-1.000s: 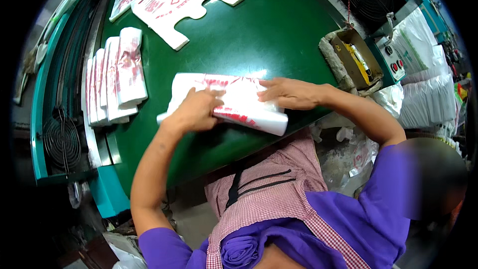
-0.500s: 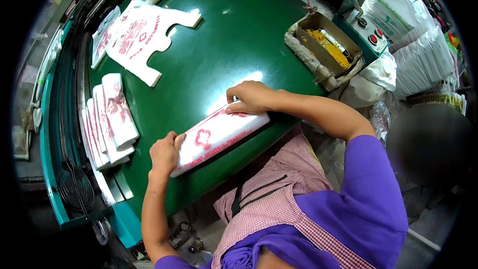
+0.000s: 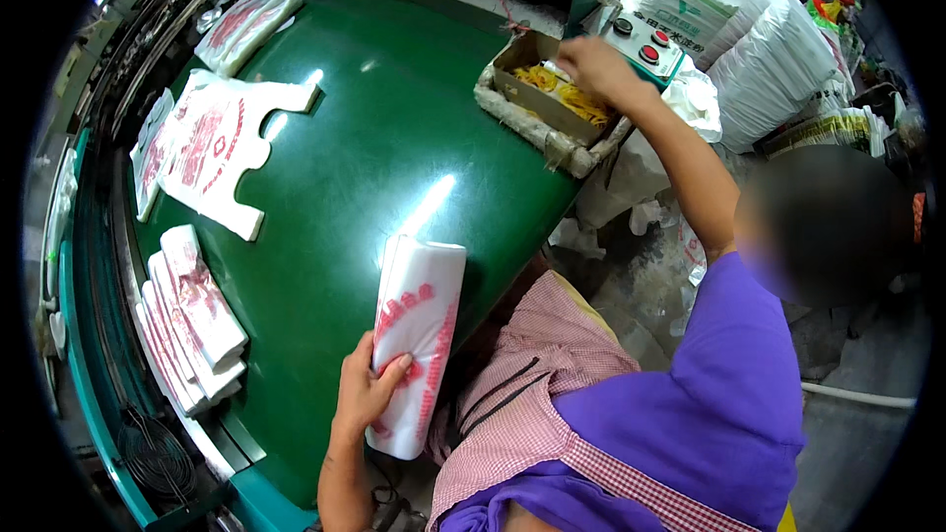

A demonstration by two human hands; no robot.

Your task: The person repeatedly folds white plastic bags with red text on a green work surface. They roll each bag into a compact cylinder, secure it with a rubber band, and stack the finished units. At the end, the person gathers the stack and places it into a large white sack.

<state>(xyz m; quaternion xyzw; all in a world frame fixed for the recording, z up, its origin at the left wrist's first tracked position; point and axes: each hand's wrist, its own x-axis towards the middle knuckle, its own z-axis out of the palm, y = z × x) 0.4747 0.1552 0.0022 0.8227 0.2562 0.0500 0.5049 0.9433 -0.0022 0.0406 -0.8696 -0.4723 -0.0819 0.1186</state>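
Note:
My left hand [image 3: 363, 392] grips a folded bundle of white plastic bags with red print [image 3: 418, 333], standing on end at the near edge of the green table [image 3: 374, 148]. My right hand [image 3: 598, 64] reaches far out over a cardboard box [image 3: 540, 104] of yellow rubber bands [image 3: 570, 97] at the table's right edge; its fingers hang at the bands, and whether it holds any cannot be told.
Folded bag bundles [image 3: 192, 315] lie at the table's left edge. A flat stack of bags [image 3: 212, 143] and another stack [image 3: 241, 25] lie further away. A control box with red buttons [image 3: 645, 44] and piles of white bags [image 3: 759, 59] stand at right.
The bundle has been turned from lying crosswise to standing lengthwise under my left hand. My right hand left the bundle and reached out to the box of rubber bands.

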